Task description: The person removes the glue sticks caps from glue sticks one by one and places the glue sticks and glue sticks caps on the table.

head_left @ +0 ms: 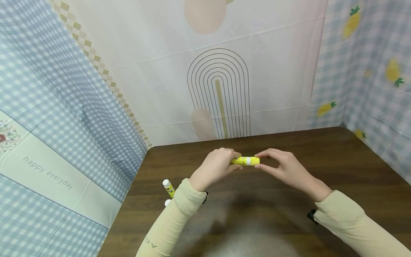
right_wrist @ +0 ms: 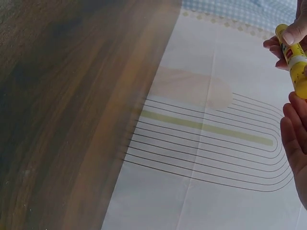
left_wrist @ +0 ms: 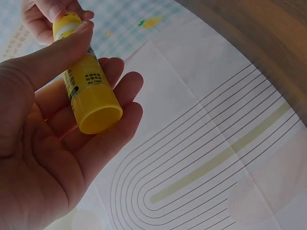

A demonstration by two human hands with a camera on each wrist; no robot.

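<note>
A yellow glue stick [head_left: 244, 161] with a white band is held level above the table, between both hands. My left hand [head_left: 217, 165] grips its body with the thumb on one side and the fingers behind. In the left wrist view the glue stick [left_wrist: 91, 81] shows its round hollow-looking base, with printed writing on the barrel. My right hand [head_left: 285, 168] pinches the yellow far end between thumb and fingertips. In the right wrist view that end of the glue stick meets the fingers of my right hand [right_wrist: 296, 139], partly cut off by the frame edge.
On the dark wooden table [head_left: 273, 217], a white-capped yellow glue stick [head_left: 168, 188] lies left of my left forearm. Another white cap [head_left: 167, 202] peeks out beside the sleeve, the rest hidden. A patterned cloth [head_left: 282, 71] hangs behind the table, with checked curtains at both sides.
</note>
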